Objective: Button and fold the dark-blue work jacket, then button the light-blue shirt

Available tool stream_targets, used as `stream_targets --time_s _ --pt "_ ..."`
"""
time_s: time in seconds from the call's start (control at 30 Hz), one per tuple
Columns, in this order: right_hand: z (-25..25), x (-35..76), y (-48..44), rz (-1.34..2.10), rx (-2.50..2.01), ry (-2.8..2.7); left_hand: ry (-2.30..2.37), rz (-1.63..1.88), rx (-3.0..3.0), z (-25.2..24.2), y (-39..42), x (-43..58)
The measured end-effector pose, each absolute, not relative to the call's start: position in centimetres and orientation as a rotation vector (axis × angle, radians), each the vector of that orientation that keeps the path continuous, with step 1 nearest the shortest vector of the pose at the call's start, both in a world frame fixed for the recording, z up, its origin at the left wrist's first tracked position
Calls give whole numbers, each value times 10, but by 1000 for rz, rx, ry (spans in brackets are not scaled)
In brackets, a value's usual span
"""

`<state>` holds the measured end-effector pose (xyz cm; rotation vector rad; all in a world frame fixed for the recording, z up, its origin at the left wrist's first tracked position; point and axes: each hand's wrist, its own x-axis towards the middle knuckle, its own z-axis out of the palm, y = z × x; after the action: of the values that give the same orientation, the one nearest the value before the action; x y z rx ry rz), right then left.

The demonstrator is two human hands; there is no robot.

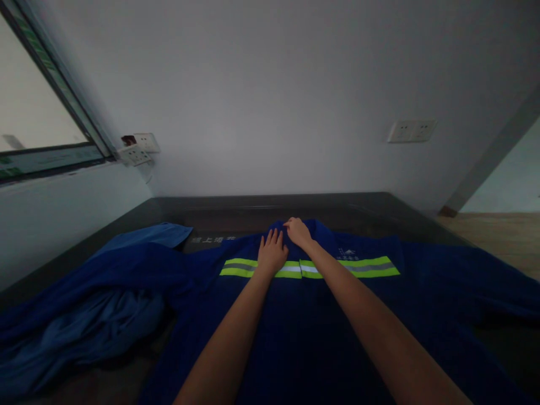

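Note:
A dark blue work jacket [301, 320] lies front up with its sleeves spread to both sides. A yellow-green band with a silver stripe [371, 267] crosses its chest, and a small white logo [346, 253] sits above the band on the right. My left hand [273, 253] rests flat on the upper chest beside the collar, fingers apart. Close by, my right hand [297, 232] has its fingers bent and closed at the jacket's collar [321, 232]. The fabric under those fingertips is partly hidden.
The jacket lies on a dark surface [236, 216] with a raised back edge against a pale wall. Crumpled lighter blue clothing [101, 323] lies at left, partly under the sleeve. Wall sockets [412, 131] are at right, more sockets [137, 151] at left beside a window.

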<state>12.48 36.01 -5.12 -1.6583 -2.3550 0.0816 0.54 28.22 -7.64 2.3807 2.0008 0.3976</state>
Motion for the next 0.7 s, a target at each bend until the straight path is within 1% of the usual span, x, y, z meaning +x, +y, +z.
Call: stream_targets --time_s 0.13,0.37,0.7 --pt "-53 121 346 37 -1624 -2424 2000 433 2400 -80 284 5" --pt "-54 112 354 14 -1700 -2389 1976 382 2412 -80 284 6" --pt "-56 106 369 158 -1768 -2140 1920 408 2360 -78 284 5"
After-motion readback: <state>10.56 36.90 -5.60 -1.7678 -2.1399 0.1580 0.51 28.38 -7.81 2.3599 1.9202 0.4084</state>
